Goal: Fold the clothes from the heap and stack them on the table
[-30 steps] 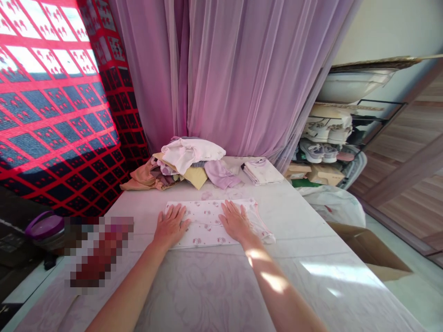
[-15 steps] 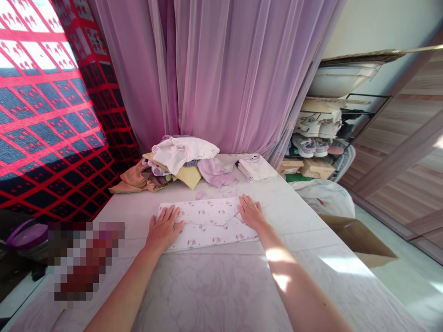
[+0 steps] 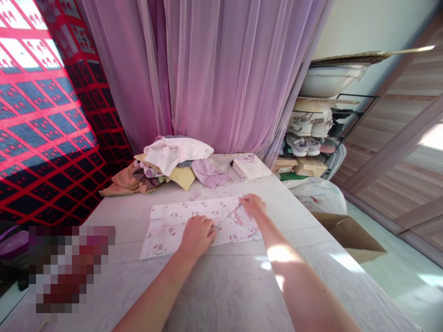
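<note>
A white garment with small red-and-grey prints, which looks like a pair of pants [image 3: 173,233], lies flat and folded lengthwise on the cloth-covered surface. My left hand [image 3: 198,235] rests over its middle with curled fingers, gripping the edge of a fold; the fingertips are partly hidden. At the far right corner my right hand [image 3: 254,205] is closed on the fabric. Between the two hands a diagonal fold shows, with a pink-marked patch beside it.
A heap of loose clothes [image 3: 173,159] lies at the back left, and a folded stack of clothes [image 3: 251,167] at the back right. Purple curtains [image 3: 221,69] hang behind. A shoe rack [image 3: 308,129] and an open cardboard box [image 3: 346,230] stand to the right.
My left hand has moved right from the garment's left end to its middle. Both hands have gone from lying flat to closed on the fabric, and the right-hand fold has shifted.
</note>
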`<move>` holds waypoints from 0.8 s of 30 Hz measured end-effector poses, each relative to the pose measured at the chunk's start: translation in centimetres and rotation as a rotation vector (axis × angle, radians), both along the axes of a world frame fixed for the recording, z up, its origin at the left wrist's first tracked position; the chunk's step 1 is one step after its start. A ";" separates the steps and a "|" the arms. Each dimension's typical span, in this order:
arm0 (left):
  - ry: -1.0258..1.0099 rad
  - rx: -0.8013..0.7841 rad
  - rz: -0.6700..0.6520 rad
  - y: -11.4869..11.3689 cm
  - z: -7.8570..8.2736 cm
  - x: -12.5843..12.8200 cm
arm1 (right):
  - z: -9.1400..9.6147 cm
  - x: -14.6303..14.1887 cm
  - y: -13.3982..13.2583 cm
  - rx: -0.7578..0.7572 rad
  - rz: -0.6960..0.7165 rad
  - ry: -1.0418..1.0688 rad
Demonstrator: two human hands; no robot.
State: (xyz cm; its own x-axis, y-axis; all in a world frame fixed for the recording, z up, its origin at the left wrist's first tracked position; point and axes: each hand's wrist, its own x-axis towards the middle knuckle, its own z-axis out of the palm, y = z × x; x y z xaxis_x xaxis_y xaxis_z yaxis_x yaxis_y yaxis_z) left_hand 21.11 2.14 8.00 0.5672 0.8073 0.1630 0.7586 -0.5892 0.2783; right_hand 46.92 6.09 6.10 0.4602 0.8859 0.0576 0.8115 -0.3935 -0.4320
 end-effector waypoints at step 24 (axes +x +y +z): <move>-0.154 0.024 -0.112 0.0 -2.0 0.4 | -0.2 -1.6 -1.2 0.288 0.155 0.061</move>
